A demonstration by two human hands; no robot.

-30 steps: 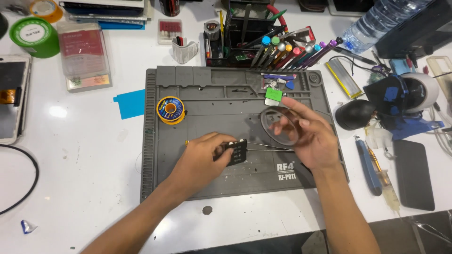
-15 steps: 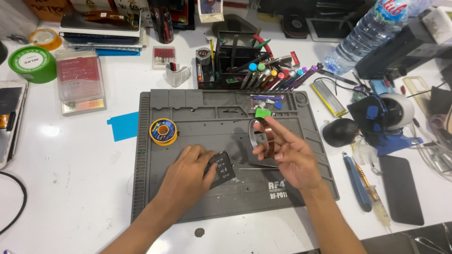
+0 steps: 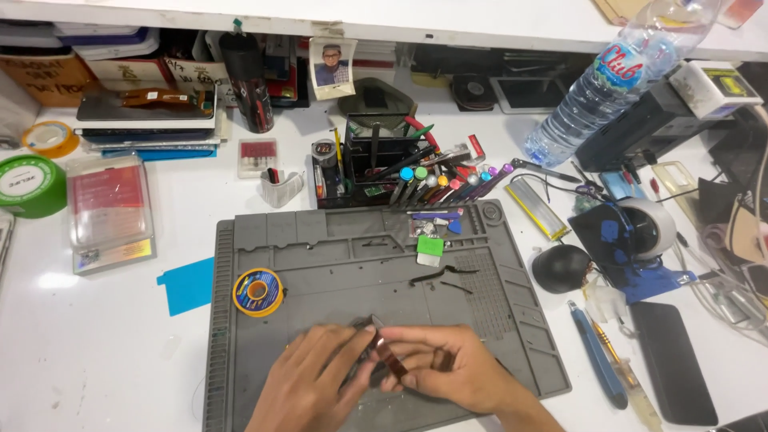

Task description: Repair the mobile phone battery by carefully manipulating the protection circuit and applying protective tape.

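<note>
I see both hands meeting over the near edge of the grey work mat (image 3: 336,264) on the desk (image 3: 104,352). My left hand (image 3: 308,388) pinches a small dark part (image 3: 370,352) from the left, and my right hand (image 3: 448,376) grips the same part from the right. A yellow solder wick spool (image 3: 258,292) lies on the mat's left side, well apart from them.

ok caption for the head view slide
Both hands, left hand and right hand, pinch a small dark part over a grey work mat.
</note>
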